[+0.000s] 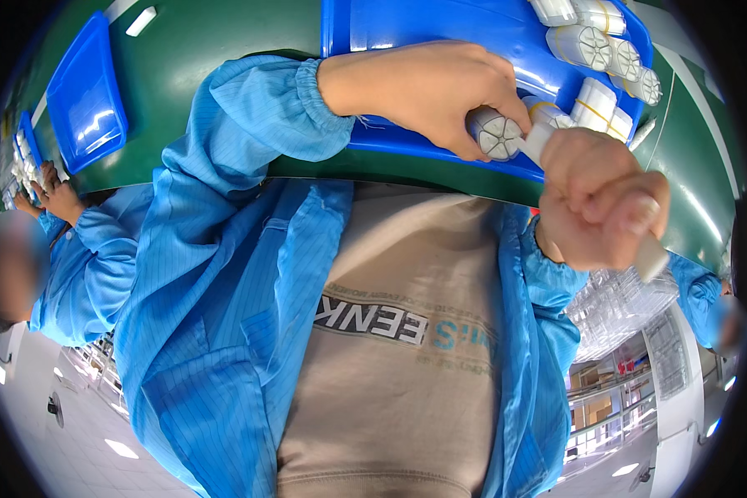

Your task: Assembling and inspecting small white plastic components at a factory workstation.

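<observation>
My left hand (436, 95) is wrapped round a round bundle (498, 137) of white wedge-shaped pieces, its end face turned to the right. In my right hand (598, 191), closed in a fist and slightly blurred, is a white-handled tool (654, 261). One end of the tool sticks out below the fist. Its other end points at the bundle's end face, with a thin pale tip at or very near it; contact I cannot tell. Both hands are above the near edge of a large blue tray (440, 25).
More white bundles (579, 47), several with yellow bands, lie in the tray's right side. A smaller blue tray (87, 100) and a white piece (141, 21) lie on the green table (224, 33). At left, a co-worker's hands (58, 195) are near another blue tray; another person is at far right.
</observation>
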### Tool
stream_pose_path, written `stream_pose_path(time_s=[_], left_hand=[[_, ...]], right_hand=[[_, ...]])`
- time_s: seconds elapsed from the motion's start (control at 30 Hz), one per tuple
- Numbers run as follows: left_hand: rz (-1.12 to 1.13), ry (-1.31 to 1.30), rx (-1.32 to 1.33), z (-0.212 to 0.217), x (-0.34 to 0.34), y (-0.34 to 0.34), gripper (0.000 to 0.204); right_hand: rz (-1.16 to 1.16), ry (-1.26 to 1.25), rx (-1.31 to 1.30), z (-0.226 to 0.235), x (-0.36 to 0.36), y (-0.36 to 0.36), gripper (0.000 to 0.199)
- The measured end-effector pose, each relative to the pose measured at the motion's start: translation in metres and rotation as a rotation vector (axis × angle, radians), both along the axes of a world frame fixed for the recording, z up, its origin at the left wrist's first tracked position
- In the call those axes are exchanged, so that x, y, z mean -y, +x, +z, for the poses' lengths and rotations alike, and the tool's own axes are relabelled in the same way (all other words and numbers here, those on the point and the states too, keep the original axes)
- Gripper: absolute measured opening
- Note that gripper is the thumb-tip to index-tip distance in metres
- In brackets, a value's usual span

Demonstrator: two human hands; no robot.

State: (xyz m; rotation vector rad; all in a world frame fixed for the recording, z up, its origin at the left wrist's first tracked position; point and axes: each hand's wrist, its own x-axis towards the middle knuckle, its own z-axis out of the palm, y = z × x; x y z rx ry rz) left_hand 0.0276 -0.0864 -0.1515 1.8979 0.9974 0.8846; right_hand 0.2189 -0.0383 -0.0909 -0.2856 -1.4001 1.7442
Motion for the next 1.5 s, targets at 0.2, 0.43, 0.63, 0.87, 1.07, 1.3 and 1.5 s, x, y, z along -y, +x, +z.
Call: stream_pose_path(time_s=[0.2, 0.43, 0.63, 0.87, 1.07, 1.3, 1.5], left_hand=[[-0.105, -0.17, -0.049, 0.002, 0.001, -0.002, 0.052], [-0.105, -0.089, -0.049, -0.006, 0.004, 0.0, 0.056], [-0.09, -0.086, -0.052, -0.005, 0.005, 0.002, 0.056], [-0.06, -0.079, -0.059, 0.0, 0.002, 0.003, 0.052], [0.097, 0.131, 0.091, -0.009, -0.003, 0.001, 0.049], [-0.022, -0.187, 0.112, -0.001, -0.003, -0.012, 0.051], [-0.014, -0.197, 0.119, -0.002, -0.001, -0.008, 0.054]], right_hand=[[0.018, 0.087, 0.037, -0.003, -0.001, -0.002, 0.037], [-0.076, 0.064, 0.019, -0.007, 0.003, -0.001, 0.036], [-0.113, 0.38, 0.117, -0.015, 0.007, -0.007, 0.029], [-0.292, 0.374, 0.394, -0.007, 0.018, -0.018, 0.03], [-0.115, -0.008, -0.062, -0.001, -0.007, 0.009, 0.033], [-0.006, 0.05, -0.008, -0.008, -0.005, 0.0, 0.029], [-0.113, 0.243, 0.107, -0.005, 0.005, -0.01, 0.03]])
